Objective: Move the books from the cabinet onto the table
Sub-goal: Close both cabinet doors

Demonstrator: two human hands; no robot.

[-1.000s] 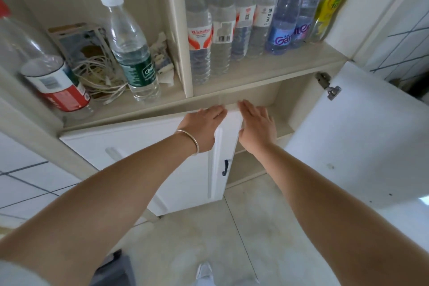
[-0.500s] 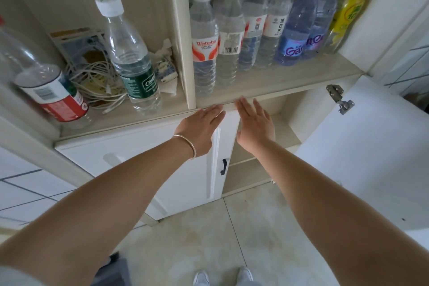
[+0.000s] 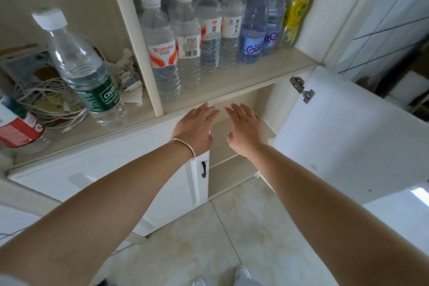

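Hands [image 3: 222, 130] flat, empty | cabinet [image 3: 234, 146] open, white door [image 3: 348, 137]

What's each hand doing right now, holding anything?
Left hand: open, fingers straight, holding nothing.
Right hand: open, fingers straight, holding nothing.

water bottles [image 3: 210, 37] upright, right shelf | green-label bottle [image 3: 86, 69] beside white cables [image 3: 46, 100] | yellow bottle [image 3: 296, 11], probably tea

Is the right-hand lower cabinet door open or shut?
Open: the right door is swung out, hinge exposed, inner shelves visible.
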